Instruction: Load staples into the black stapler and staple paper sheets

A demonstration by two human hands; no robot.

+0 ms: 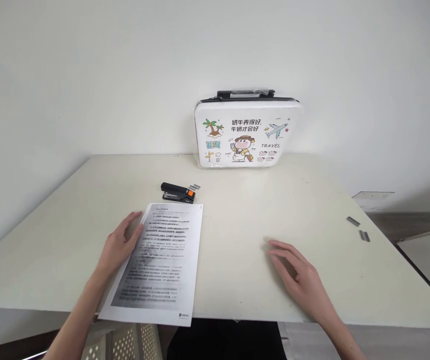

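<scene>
A printed sheet of paper (162, 260) lies on the table, its lower edge reaching past the front of the tabletop. My left hand (119, 245) rests at the paper's left edge, fingers apart, with the thumb on the sheet. Just beyond the top of the paper is a black stapler (177, 192) with an orange patch, lying on its base. A few short strips of staples (194, 187) sit behind it. My right hand (297, 277) is on the bare table to the right of the paper, fingers spread, holding nothing.
A white carry case (248, 132) with cartoon prints and a black handle stands against the wall at the back. Two grey staple strips (359, 227) lie near the right edge of the white table (237, 215). Below the front edge, a perforated basket-like thing (124, 342) shows.
</scene>
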